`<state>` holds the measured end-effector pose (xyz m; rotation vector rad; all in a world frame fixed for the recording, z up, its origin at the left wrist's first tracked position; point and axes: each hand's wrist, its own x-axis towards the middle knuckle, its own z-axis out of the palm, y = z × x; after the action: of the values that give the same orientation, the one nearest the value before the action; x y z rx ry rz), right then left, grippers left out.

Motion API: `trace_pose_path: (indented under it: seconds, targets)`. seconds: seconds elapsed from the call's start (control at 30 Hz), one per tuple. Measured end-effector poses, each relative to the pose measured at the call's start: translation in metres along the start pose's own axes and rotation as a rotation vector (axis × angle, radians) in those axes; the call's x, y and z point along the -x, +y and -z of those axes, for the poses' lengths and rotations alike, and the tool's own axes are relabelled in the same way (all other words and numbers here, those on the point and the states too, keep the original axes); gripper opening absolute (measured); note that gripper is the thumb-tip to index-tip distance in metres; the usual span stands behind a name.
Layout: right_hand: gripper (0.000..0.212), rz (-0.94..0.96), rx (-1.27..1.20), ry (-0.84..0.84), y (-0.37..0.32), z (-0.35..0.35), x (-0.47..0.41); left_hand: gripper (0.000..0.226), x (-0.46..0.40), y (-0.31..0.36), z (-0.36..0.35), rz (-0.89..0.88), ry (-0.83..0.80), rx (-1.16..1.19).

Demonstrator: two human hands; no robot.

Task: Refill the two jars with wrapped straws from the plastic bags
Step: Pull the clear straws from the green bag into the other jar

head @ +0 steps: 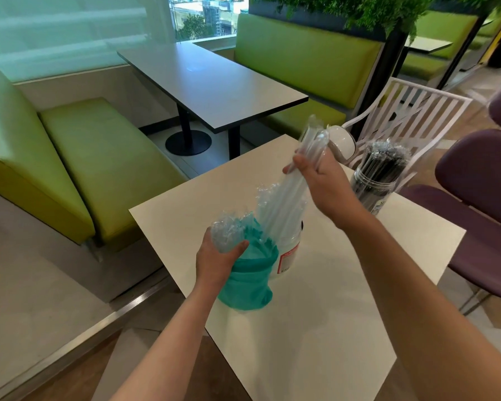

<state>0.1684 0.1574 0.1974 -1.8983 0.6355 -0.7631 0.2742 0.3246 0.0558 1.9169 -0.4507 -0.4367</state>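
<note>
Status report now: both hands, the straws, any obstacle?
Right hand grips clear straws over white jar. Left hand holds teal bag. No obstacle seen.

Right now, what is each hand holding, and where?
Right hand grips the clear wrapped straws near their upper end; left hand grips the crumpled plastic bag.

A café or food-court seating area — green booth benches (93,157) flank a grey pedestal table (214,82), purple chairs (480,204) right of it, planter greenery (359,10) behind — straw jars (373,180) nearby
</note>
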Motion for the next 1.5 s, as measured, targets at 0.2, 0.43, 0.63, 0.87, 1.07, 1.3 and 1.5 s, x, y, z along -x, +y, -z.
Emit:
trace_pose_path:
  seconds: [0.2,0.43,0.63,0.87,1.07,1.3,1.5]
  targets:
    - [0.031,0.070,0.129,-0.008,0.002,0.005,-0.007,0.078,0.000,0.000,0.000,0.014,0.006,0.018]
    - [0.041,-0.139,0.252,-0.152,0.038,-0.024,-0.007,0.080,-0.001,-0.004,0.001,0.032,0.009,0.032]
    - [0.035,-0.240,0.320,-0.167,0.068,-0.052,0.008,0.082,-0.002,-0.004,0.001,0.037,0.011,0.019]
    - [0.037,-0.010,0.368,-0.038,0.049,-0.063,-0.003,0.082,-0.003,-0.005,0.002,0.054,0.016,0.028]
    - [0.021,0.052,0.489,-0.115,0.075,-0.069,0.006,0.083,-0.004,-0.006,0.001,0.048,0.012,0.016]
    - [0.045,0.319,1.066,-0.094,0.078,-0.058,-0.015,0.080,-0.004,-0.005,0.003,0.036,-0.002,0.028]
    - [0.048,0.152,1.070,-0.342,0.088,-0.058,-0.033,0.081,-0.004,-0.005,0.003,0.049,-0.009,0.032]
